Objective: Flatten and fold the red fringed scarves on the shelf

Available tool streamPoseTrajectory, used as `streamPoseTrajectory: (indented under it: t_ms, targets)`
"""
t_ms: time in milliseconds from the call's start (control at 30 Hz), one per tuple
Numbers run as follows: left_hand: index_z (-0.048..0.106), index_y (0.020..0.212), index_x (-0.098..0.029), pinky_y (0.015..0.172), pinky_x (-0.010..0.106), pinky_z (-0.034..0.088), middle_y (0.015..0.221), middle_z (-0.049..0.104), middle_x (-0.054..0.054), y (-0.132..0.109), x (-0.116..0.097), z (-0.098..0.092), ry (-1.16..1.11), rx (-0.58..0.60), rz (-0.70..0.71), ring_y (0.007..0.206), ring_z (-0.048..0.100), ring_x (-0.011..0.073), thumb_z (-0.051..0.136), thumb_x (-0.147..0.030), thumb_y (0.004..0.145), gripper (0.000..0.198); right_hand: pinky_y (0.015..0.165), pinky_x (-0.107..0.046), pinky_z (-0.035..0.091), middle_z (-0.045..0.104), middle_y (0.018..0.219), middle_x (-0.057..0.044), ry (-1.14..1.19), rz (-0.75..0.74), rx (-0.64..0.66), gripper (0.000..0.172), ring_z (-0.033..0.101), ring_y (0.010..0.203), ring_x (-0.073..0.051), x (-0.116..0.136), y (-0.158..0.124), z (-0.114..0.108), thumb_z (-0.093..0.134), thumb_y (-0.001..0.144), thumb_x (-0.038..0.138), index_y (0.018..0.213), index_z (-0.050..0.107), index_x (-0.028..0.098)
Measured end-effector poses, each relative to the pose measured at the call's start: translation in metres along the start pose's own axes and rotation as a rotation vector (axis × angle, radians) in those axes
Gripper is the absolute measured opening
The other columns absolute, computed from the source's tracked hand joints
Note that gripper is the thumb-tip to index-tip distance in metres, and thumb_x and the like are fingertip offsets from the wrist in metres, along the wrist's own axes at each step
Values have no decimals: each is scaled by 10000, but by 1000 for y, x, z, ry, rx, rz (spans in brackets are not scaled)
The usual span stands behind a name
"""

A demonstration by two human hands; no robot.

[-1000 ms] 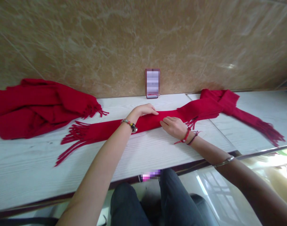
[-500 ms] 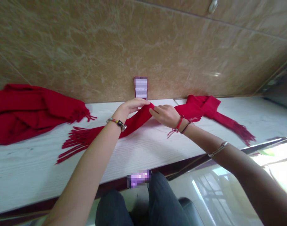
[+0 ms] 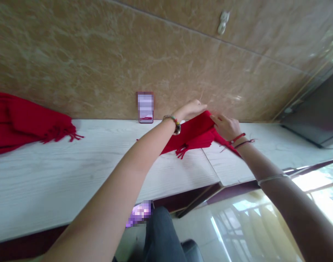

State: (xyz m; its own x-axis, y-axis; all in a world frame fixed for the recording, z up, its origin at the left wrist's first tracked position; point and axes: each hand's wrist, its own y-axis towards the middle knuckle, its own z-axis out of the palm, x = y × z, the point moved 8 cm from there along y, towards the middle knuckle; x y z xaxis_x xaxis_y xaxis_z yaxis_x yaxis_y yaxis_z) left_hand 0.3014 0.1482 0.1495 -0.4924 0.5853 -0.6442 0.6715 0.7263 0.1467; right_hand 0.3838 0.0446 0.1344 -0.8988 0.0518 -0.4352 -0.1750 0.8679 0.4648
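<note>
A red fringed scarf (image 3: pixel 195 129) lies partly folded on a white wood-grain bench top, its near end raised towards my hands. My left hand (image 3: pixel 193 108) grips the scarf's far edge, thumb side partly hidden behind the cloth. Close by on the right, my right hand (image 3: pixel 226 126) pinches the corner of the same fold between thumb and fingers. Some fringe hangs below the fold, and a narrow length of the scarf runs under my right wrist.
A second red fringed scarf (image 3: pixel 27 122) is heaped at the left. A phone (image 3: pixel 146 109) with a blurred screen leans against the brown marbled wall (image 3: pixel 100 65). A dark box-like object (image 3: pixel 316 109) stands at the far right. My knee (image 3: pixel 162 233) is below the front edge.
Both hands have moved right along the scarf, bringing the fold with them. Its fringed left end has been drawn in from the left. The view has shifted to the right.
</note>
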Motion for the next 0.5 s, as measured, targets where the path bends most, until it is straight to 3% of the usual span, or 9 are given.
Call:
streamPoseTrajectory:
  t_ms: [100, 200, 333, 500]
  targets:
    - [464, 1285, -100, 982, 404, 341, 1361, 436, 192, -15, 8, 52, 326, 71, 104, 1239, 416, 317, 471, -520, 838, 613, 527, -261, 292, 624, 863, -111, 63, 15, 122, 379, 536, 671, -144, -1, -26, 49, 355, 906, 192, 1210, 579, 152]
    - [261, 1422, -148, 1035, 472, 270, 1470, 271, 204, -35, 34, 87, 479, 160, 106, 1324, 293, 342, 542, -556, 772, 818, 520, -251, 309, 625, 861, -106, 112, 79, 148, 407, 531, 630, -139, 1, -37, 73, 346, 905, 200, 1259, 545, 168]
    - [213, 1441, -137, 1040, 486, 264, 1475, 254, 215, -41, 50, 90, 548, 136, 135, 1314, 310, 348, 569, -517, 757, 859, 518, -256, 308, 628, 895, -102, 108, 126, 97, 428, 531, 638, -151, -6, -27, 68, 355, 894, 209, 1284, 530, 204]
    - [148, 1464, -201, 1064, 538, 189, 1517, 179, 168, -37, 47, 80, 527, 138, 91, 1360, 222, 334, 554, -542, 766, 877, 549, -259, 316, 621, 928, -118, 70, 97, 21, 431, 539, 701, -160, -13, -13, 55, 349, 899, 215, 1288, 532, 190]
